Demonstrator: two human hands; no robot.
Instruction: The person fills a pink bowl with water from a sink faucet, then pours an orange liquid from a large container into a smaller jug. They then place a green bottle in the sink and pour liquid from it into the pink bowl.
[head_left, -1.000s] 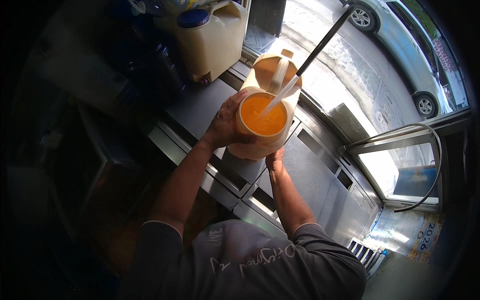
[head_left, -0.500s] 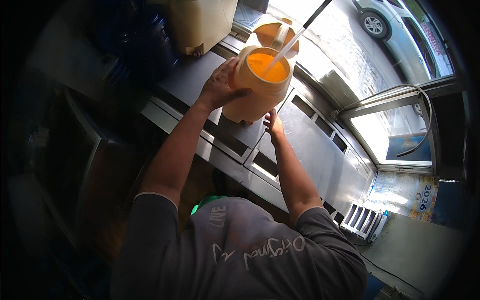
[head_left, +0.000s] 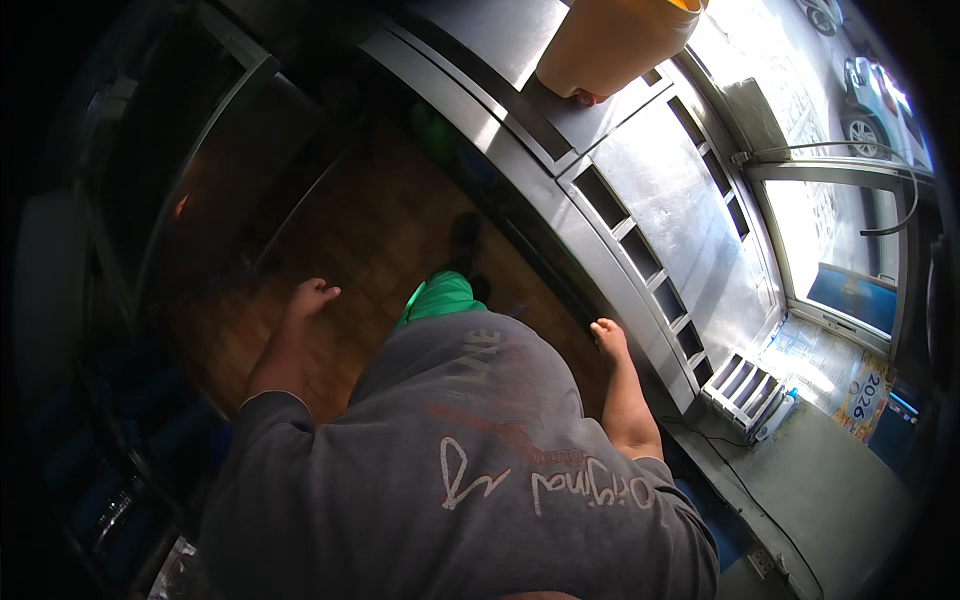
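Observation:
Both of my hands are off the container and low beside my body. My left hand (head_left: 315, 297), over the brown floor, has its fingers curled in with nothing visible in them. Close to the counter's front edge, my right hand (head_left: 607, 338) is loosely closed, and I see nothing in it. A large peach-coloured plastic drink dispenser (head_left: 610, 45) stands on the steel counter (head_left: 690, 185). Its small red tap (head_left: 588, 99) shows at the base. The top is cut off by the picture's edge, with only a sliver of the orange inside showing.
Rectangular slots line the counter's edges. A white slotted rack (head_left: 745, 395) sits at its right end, beside a grey surface (head_left: 830, 480) with a cable. At the back right is a framed window (head_left: 830, 245) with a bent hose (head_left: 890, 160). Dark glass-fronted equipment (head_left: 230, 130) stands left.
My hands have let go of the dispenser and dropped to my sides. The view has swung down, so the dispenser now sits at the top edge and more floor shows.

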